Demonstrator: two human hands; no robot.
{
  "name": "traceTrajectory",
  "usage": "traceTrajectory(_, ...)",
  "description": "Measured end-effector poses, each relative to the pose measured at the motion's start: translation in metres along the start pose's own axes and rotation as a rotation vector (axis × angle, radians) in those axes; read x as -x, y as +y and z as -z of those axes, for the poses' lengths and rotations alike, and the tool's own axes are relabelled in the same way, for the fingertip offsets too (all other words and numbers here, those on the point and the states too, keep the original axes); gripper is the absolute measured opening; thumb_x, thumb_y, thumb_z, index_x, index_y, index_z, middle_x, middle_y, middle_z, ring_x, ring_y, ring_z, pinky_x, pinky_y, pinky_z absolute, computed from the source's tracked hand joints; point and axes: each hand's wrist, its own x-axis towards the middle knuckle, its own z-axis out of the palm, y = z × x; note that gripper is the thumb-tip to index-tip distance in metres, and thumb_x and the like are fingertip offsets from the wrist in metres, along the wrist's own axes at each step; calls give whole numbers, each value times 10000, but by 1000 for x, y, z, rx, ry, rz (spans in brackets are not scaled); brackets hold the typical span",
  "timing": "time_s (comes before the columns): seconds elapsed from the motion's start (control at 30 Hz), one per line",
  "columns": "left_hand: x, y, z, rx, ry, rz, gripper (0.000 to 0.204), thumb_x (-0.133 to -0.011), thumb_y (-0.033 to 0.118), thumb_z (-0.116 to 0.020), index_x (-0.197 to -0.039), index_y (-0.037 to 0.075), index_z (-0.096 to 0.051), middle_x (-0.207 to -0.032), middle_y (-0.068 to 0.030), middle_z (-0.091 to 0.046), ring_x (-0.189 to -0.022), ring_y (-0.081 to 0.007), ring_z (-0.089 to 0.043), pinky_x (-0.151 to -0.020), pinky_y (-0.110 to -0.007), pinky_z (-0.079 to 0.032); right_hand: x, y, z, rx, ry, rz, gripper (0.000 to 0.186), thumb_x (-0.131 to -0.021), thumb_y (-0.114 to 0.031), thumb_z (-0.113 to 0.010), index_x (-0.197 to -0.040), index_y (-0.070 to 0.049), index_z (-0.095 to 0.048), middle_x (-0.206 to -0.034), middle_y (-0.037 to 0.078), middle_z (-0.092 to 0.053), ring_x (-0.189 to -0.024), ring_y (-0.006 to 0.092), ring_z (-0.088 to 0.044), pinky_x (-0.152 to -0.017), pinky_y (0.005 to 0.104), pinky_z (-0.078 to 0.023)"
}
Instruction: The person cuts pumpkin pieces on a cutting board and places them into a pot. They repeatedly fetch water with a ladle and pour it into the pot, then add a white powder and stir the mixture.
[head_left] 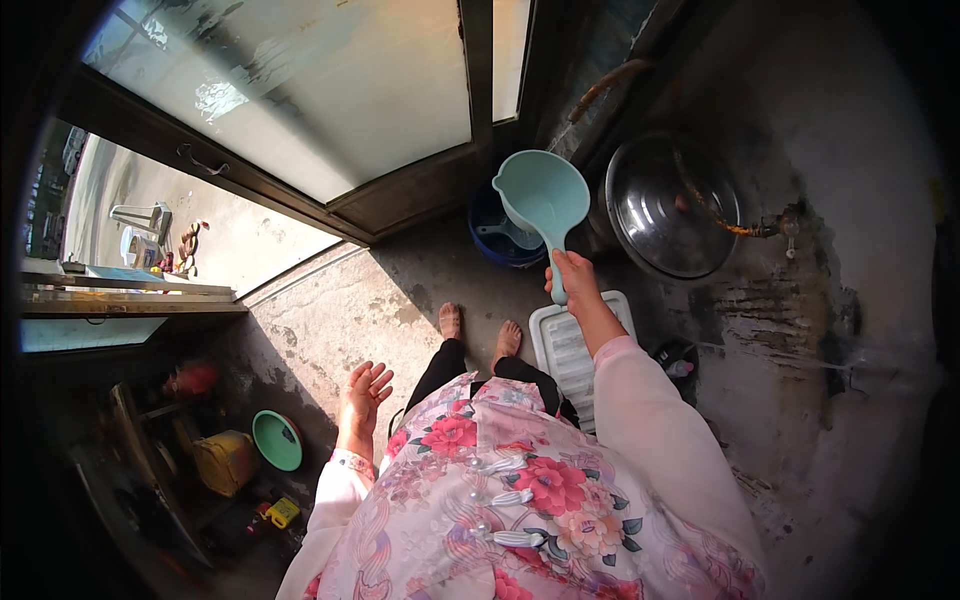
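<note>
My right hand (572,276) is closed around the handle of a pale green water dipper (545,192), held out in front of me with its bowl pointing away. Below the dipper stands a dark blue bucket (515,262), partly covered by it; another ladle-like thing with a handle shows inside. My left hand (364,393) hangs at my left side, fingers spread and palm bare, touching nothing. Just right of the dipper is a large round vessel with a shiny metal lid (672,215).
A wooden door with frosted glass (330,130) stands at the far left, beside a sunlit doorway. A white plastic crate (572,352) lies by my right foot. At the lower left are a green basin (277,441) and a yellow container (224,463). A tap (788,228) juts from the right wall.
</note>
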Motion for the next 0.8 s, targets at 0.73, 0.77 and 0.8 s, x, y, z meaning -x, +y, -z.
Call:
traceTrajectory(0.73, -87, 80, 4, -218, 23, -79, 409, -867, 168, -458, -1217, -13, -345, -1150, -148, -498, -961, -208, -558, -731, -277, -467, -75, -12, -31, -4, 145, 10, 178, -826, -222, -541, -814, -44, -536, -568, 47, -512, -395, 126, -468, -369, 252, -394)
traceTrajectory(0.77, -91, 82, 8, -213, 23, -92, 408, -868, 168, -457, -1216, -13, -345, -1153, -149, -496, -962, -208, -557, -732, -278, -467, -75, -12, -31, -4, 152, 6, 178, -825, -221, -542, -815, -44, -536, -567, 47, -512, -395, 126, -468, -370, 253, -395)
traceTrajectory(0.8, -94, 85, 11, -207, 24, -106, 406, -868, 168, -457, -1215, -12, -346, -1156, -150, -494, -963, -208, -557, -733, -279, -467, -76, -12, -30, -2, 158, 2, 177, -824, -221, -544, -816, -44, -537, -566, 48, -512, -395, 126, -468, -370, 254, -397)
